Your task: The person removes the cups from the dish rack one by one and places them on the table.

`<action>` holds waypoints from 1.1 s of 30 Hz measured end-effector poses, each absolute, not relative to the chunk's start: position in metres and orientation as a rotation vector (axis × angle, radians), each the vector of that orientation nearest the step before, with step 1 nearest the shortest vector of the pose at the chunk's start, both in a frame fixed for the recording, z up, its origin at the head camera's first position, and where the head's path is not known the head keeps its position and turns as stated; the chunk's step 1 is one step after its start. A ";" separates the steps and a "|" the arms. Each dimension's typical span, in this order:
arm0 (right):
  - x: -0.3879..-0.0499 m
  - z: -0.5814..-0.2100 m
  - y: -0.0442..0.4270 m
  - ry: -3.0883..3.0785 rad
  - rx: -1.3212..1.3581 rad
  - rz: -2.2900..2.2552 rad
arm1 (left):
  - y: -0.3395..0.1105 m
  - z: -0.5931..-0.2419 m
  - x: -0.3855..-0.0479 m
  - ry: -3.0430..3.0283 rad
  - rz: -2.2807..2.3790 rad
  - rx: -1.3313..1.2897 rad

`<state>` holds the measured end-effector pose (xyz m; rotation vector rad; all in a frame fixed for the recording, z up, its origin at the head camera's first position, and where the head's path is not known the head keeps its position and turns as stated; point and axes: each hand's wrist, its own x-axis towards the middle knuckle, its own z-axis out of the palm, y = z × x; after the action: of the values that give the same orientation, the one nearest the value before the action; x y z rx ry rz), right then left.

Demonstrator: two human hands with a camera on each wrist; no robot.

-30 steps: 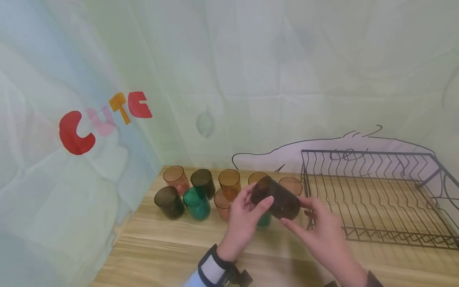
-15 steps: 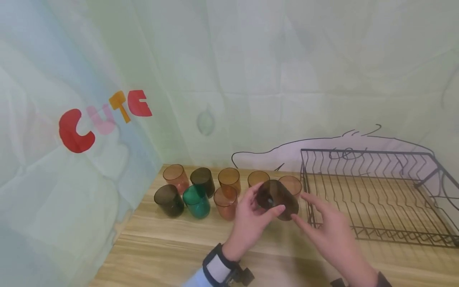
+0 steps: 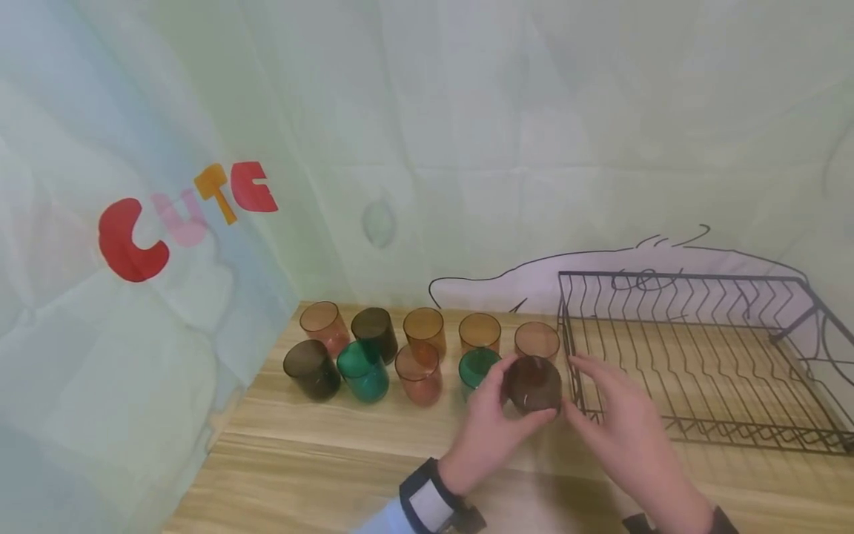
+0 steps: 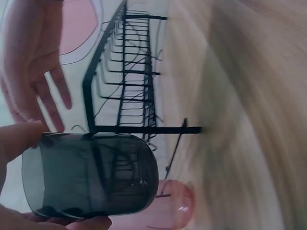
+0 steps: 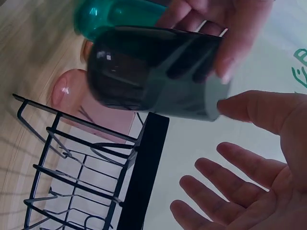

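Note:
A dark smoky tumbler (image 3: 534, 386) is gripped by my left hand (image 3: 490, 430), thumb on the near side and fingers on the far side. It stands about upright, rim up, and its base looks held above the table in the left wrist view. My right hand (image 3: 623, 434) is beside it on the right, fingers spread; in the right wrist view its thumb (image 5: 240, 105) is at the tumbler's rim, and I cannot tell whether it touches. A green tumbler (image 3: 477, 363) stands just behind my left hand, partly covered. A pink tumbler (image 3: 536, 337) stands behind the held one.
Two rows of tumblers stand to the left, among them a dark one (image 3: 313, 372), a green one (image 3: 363, 374), a pink one (image 3: 420, 378) and an amber one (image 3: 425, 330). A black wire rack (image 3: 700, 363) stands right on the wooden table (image 3: 300, 460), before a cloth backdrop (image 3: 467, 185).
The dark tumbler has turned from lying tilted to about upright and shifted slightly right and down with my left hand. My right hand's fingers have come off it and stay spread beside it.

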<state>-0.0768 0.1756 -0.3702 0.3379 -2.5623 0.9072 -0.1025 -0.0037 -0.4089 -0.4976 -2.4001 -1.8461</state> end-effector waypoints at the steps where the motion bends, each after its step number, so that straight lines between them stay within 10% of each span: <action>1: -0.076 -0.370 0.176 -2.561 0.341 0.900 | -0.002 -0.414 -0.104 -2.434 -1.803 -0.491; 33: -0.072 -0.369 0.187 -2.569 0.304 0.908 | 0.013 -0.442 -0.109 -2.649 -1.466 -0.479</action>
<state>-0.0723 0.1875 -0.3689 0.3039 -2.5689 0.9075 -0.1091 0.0133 -0.4416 -0.4795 -2.6485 -1.4659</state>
